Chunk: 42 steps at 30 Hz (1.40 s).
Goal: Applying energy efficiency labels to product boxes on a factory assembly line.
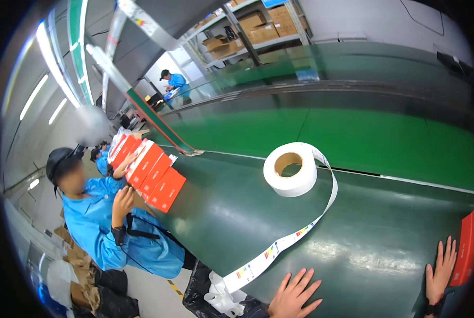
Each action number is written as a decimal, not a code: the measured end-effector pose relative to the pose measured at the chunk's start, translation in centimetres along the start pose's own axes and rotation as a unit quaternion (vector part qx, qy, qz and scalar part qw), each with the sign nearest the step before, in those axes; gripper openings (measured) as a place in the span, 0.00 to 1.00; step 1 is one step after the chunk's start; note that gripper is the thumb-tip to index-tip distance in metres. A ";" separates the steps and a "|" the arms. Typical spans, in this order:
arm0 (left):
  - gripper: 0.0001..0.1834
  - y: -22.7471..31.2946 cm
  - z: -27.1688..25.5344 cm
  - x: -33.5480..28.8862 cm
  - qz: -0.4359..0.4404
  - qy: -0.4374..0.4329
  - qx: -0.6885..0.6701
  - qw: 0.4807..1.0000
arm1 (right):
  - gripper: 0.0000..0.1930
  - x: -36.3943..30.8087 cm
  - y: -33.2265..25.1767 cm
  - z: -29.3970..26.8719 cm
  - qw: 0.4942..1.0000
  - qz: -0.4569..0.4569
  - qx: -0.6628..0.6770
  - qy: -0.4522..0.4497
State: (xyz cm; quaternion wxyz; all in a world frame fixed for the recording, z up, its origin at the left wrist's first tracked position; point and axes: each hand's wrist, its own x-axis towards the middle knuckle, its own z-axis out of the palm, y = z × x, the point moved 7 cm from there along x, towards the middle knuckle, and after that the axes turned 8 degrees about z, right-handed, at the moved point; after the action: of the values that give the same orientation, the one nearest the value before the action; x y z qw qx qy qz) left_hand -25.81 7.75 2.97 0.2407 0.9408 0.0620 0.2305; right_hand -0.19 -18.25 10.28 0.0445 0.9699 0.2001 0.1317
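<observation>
My left hand (295,294) rests on the green tabletop near its front edge, fingers spread, with nothing in it. Just left of it runs a loose strip of white labels (271,251) printed with coloured bars. That strip unwinds from a white label roll (307,179) with a brown cardboard core, standing on the table farther back. At the far right my right hand (441,271) has its fingers stretched out, palm down, close beside a red box (470,245); whether it touches the box I cannot tell. The picture's dark rim cuts off part of that box.
A co-worker in a blue smock (102,222) stands at left, one hand on a row of red boxes (165,188). A black-lined bin (197,289) with white paper scraps sits at the table's near-left edge. Behind the table runs a green conveyor belt (353,143); shelves (247,40) hold cartons.
</observation>
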 end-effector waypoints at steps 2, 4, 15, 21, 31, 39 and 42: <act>0.26 0.8 -0.1 -0.6 0.003 0.021 -0.014 1.000 | 0.33 0.0 0.5 -1.3 0.999 -0.012 -0.008 0.028; 0.25 1.7 0.3 -1.3 0.038 0.047 -0.001 0.998 | 0.33 -0.1 1.4 -1.9 0.997 -0.031 -0.023 0.061; 0.18 3.3 1.1 2.4 0.058 0.088 -0.049 0.993 | 0.32 0.9 6.0 0.2 0.998 -0.003 -0.020 0.062; 0.15 2.6 2.6 4.8 0.065 0.091 -0.085 0.990 | 0.31 2.9 6.5 2.2 0.999 0.018 0.011 0.025; 0.15 2.6 6.1 4.0 0.071 0.059 -0.093 0.991 | 0.32 1.3 9.8 8.7 0.996 0.029 0.081 -0.018; 0.14 2.9 7.0 3.3 0.090 0.046 -0.100 0.990 | 0.30 0.5 10.4 11.6 0.990 0.049 0.122 -0.041; 0.16 1.6 7.5 3.2 0.094 0.019 -0.074 0.993 | 0.28 1.8 10.5 15.1 0.988 0.061 0.143 0.019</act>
State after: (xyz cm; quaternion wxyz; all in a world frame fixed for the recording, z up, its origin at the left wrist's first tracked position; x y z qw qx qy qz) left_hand -19.46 3.89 -0.75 0.2854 0.9175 -0.0396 0.2741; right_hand 9.50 -27.67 -2.36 -0.1064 0.9739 0.1587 0.1230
